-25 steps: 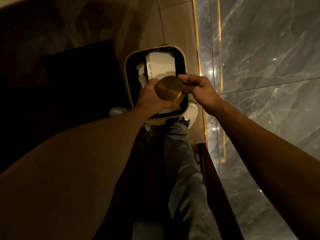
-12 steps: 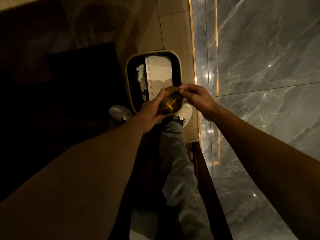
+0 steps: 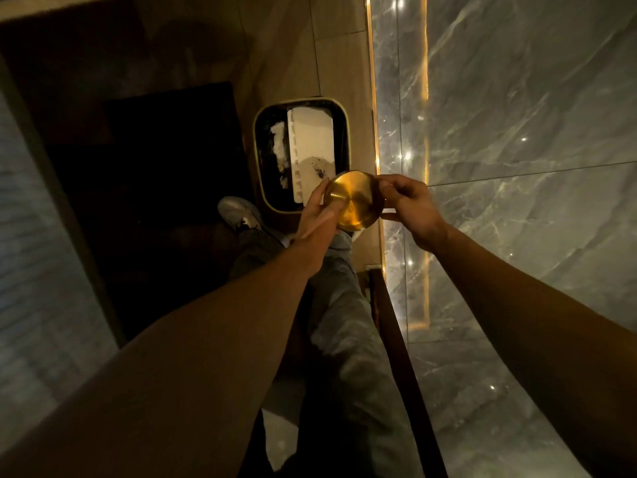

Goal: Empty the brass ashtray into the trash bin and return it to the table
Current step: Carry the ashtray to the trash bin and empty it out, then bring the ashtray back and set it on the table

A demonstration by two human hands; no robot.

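Observation:
The round brass ashtray (image 3: 355,200) is held in the air over the near right corner of the trash bin (image 3: 259,150), its shiny flat face turned toward me. My left hand (image 3: 315,210) grips its left edge and my right hand (image 3: 408,205) pinches its right edge. The bin is a dark rectangular container with a pale rim, standing on the wooden floor. Inside it lie a white flat box (image 3: 313,146) dusted with dark ash and some crumpled white paper (image 3: 280,146).
A grey marble wall (image 3: 517,167) with a lit strip along its base runs down the right. A dark mat (image 3: 165,174) lies left of the bin. My legs and white shoe (image 3: 238,212) stand just before the bin. A dark wooden edge (image 3: 396,339) runs below right.
The ashtray turned from tipped over the bin to facing me and drew back toward the bin's near corner. Ash now shows on the white box. Both hands stayed on the ashtray.

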